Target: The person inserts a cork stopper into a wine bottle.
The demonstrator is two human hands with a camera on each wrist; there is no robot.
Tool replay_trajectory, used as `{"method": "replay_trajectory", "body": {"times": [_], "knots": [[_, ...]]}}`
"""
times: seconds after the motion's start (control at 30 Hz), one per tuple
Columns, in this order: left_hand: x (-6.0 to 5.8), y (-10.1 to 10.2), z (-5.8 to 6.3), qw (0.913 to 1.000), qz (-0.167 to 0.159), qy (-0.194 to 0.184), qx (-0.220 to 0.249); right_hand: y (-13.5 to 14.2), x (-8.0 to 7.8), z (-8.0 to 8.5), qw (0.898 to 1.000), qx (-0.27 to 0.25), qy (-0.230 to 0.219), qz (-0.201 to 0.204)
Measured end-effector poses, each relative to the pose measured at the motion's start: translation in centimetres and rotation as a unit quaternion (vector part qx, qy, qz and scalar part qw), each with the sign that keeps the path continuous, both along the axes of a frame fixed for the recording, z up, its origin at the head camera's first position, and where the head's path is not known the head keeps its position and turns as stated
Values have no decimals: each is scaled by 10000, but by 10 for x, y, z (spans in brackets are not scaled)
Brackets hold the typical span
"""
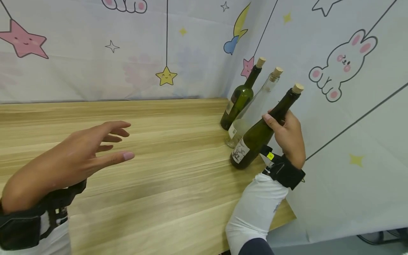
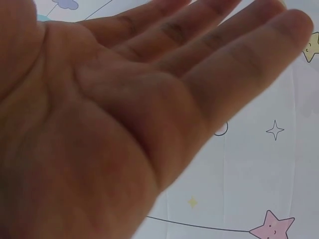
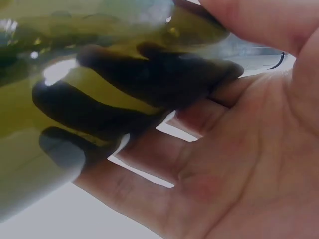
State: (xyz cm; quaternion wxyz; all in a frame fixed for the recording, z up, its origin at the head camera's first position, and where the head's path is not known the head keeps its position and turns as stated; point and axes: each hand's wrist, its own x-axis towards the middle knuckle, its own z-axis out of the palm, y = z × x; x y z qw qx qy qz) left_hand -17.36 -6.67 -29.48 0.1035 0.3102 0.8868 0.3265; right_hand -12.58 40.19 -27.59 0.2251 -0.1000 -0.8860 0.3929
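My right hand (image 1: pixel 289 136) grips a dark green wine bottle (image 1: pixel 259 136) around its neck and shoulder. A cork (image 1: pixel 298 88) plugs its mouth, and a pale label (image 1: pixel 240 151) is near its base. Seen from the right wrist, the fingers (image 3: pixel 149 154) curl behind the green glass (image 3: pixel 30 164). Just beyond stands a clear glass bottle (image 1: pixel 251 109), also corked, partly hidden by the held one. Farther back is another corked green bottle (image 1: pixel 240 99). Over the table's left side my left hand (image 1: pixel 86 148) hovers with nothing in it, fingers extended and thumb apart.
The wooden table (image 1: pixel 165 170) backs onto a white printed curtain (image 1: pixel 95 71). A second curtain side (image 1: pixel 350 141) closes in on the right, close to the bottles and my right hand. Black cables (image 1: pixel 379 239) lie beyond the table at lower right.
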Motion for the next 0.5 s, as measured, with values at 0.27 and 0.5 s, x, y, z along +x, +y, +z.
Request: {"method": "replay_trajectory", "body": {"times": [0.27,0.5], "knots": [[3,-3,-1,9999,88,-10,-114,2,-13,-6,9995,-303,-88,100],[2,-2,0,9999,76,26,-101,1,-2,-4,9991,-263,-267,-222]]}}
